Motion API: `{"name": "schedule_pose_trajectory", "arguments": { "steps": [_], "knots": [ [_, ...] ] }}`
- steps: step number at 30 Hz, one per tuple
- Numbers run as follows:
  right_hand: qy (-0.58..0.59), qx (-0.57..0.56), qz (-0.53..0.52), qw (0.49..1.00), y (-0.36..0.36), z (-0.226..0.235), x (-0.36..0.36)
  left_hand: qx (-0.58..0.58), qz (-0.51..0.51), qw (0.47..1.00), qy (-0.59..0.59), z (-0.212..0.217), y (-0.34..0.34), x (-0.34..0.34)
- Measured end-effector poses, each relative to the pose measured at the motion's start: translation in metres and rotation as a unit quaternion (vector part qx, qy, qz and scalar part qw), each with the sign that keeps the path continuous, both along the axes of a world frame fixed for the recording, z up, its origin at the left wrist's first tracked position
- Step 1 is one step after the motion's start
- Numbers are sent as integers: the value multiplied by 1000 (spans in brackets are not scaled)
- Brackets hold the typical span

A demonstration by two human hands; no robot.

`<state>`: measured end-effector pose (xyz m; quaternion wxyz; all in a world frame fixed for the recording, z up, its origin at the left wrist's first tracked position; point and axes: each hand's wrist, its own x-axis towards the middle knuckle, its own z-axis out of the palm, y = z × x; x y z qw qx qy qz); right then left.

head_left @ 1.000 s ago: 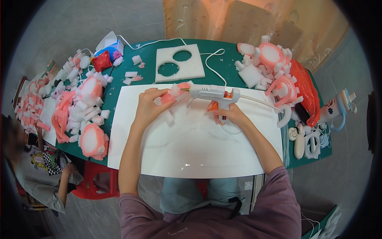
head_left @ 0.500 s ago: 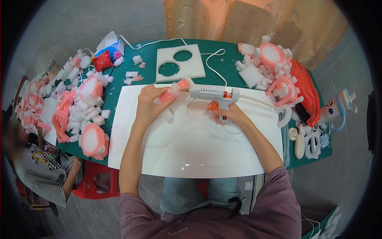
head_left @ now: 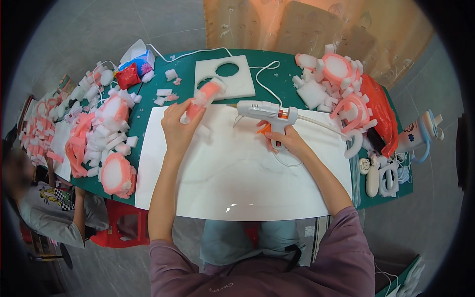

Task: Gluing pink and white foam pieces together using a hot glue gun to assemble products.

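Observation:
My left hand (head_left: 180, 123) is closed on a small pink and white foam piece (head_left: 209, 91), held tilted above the far edge of the white board (head_left: 237, 173). In my right hand (head_left: 288, 141) is a white hot glue gun (head_left: 260, 110), gripped by its handle with fingers by the orange trigger. Its nozzle points left toward the foam piece, with a gap between them. A glue stick (head_left: 319, 127) runs out of the back of the gun. Past the board lies a white foam sheet (head_left: 237, 89) with two round holes, one partly covered by the foam piece.
Heaps of pink and white foam pieces (head_left: 116, 143) line the left of the green table (head_left: 178, 59). More foam parts (head_left: 338, 69) and a red plastic bag (head_left: 381, 111) lie on the right. The gun's cord (head_left: 264, 79) crosses the far side. A co-worker (head_left: 54, 208) sits at the left.
My left hand has drawn the foam piece left, away from the nozzle, and tipped it more upright. The glue gun has shifted only slightly. The co-worker's arm has moved.

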<state>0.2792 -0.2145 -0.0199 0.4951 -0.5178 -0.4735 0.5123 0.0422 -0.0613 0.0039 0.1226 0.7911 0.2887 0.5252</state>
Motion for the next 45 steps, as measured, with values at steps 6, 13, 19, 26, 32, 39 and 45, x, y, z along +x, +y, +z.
{"name": "schedule_pose_trajectory", "arguments": {
  "steps": [6,13,19,26,32,39,45],
  "knots": [
    [-195,109,-203,953,14,-27,9,-206,-49,964,-162,1,8,-4],
    [-352,159,-246,889,13,-21,24,-240,-67,943,-220,3,8,-4],
    [-427,107,-262,859,14,-10,14,-206,-52,965,-153,-2,8,-6],
    [-516,146,-299,789,15,-26,29,-212,-59,972,-84,9,-6,2],
    [-539,129,-312,771,11,-21,21,-216,-64,972,-71,7,-3,0],
    [-557,143,-392,718,5,-9,12,-205,-58,975,-68,7,-2,-1],
    [-551,147,-399,718,1,-2,12,-206,-57,975,-64,8,-1,-4]
  ]
}}
